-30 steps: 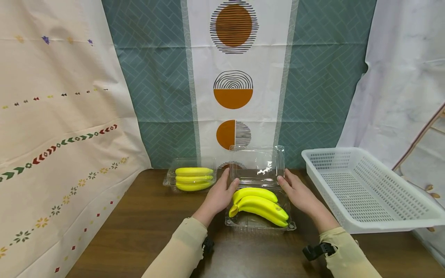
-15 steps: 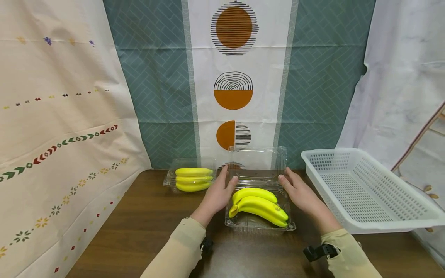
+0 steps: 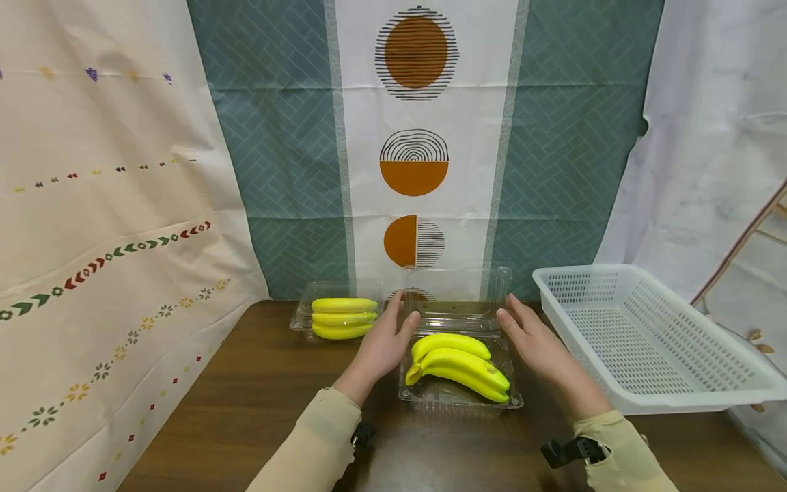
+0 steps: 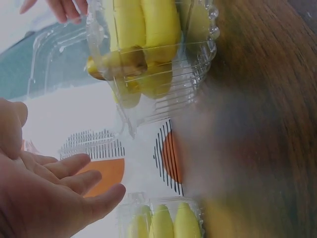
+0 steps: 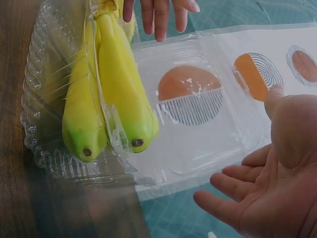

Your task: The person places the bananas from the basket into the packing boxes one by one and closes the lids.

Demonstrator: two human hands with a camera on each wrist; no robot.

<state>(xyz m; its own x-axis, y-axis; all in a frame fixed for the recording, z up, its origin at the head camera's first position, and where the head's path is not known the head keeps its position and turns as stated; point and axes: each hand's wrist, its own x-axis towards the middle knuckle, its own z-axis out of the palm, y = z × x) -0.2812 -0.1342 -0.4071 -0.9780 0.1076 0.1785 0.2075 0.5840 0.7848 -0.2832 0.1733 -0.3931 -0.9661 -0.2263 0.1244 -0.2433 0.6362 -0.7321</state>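
Note:
A clear plastic clamshell box (image 3: 424,396) stands in the middle of the table with its lid (image 3: 455,283) raised at the back. Yellow bananas (image 3: 461,365) lie in its base, their green tips toward the right. Just left of the lid is my left hand (image 3: 381,345), fingers extended and apart. On the other side my right hand (image 3: 536,345) is held the same way, its thumb near the lid's right edge. Both wrist views show the left palm (image 4: 44,198) and the right palm (image 5: 277,188) with nothing in them, a gap between fingers and plastic.
Behind my left hand sits a second clear box with several bananas (image 3: 343,318) inside. A white perforated plastic basket (image 3: 654,400) stands on the right. The dark wooden table (image 3: 258,410) ends at a patterned curtain (image 3: 295,171) at the back.
The lid has leaned slightly farther back. My hands have drawn a little apart from each other, the right one moving right. The bananas and base have stayed in place.

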